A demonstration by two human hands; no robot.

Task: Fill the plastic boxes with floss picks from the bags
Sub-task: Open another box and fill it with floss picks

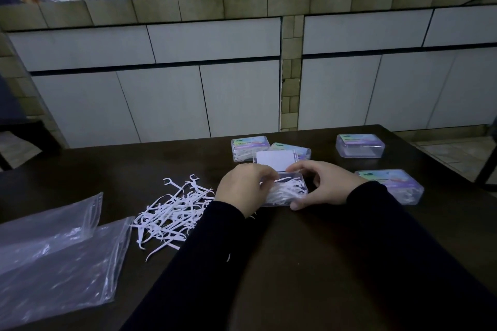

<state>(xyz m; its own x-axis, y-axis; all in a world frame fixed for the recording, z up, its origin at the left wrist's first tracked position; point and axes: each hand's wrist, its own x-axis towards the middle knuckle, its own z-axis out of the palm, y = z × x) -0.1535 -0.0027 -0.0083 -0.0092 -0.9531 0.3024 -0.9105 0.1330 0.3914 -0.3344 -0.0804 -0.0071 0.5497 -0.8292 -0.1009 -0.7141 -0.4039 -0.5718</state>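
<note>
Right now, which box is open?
The open box between both hands, lid raised, floss picks inside. The other four boxes are closed.

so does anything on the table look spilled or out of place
Loose floss picks lie in a tangled heap on the table beside the empty bags, left of the open box both hands are filling. That looks deliberate, not spilled. Nothing else stands out.
</note>
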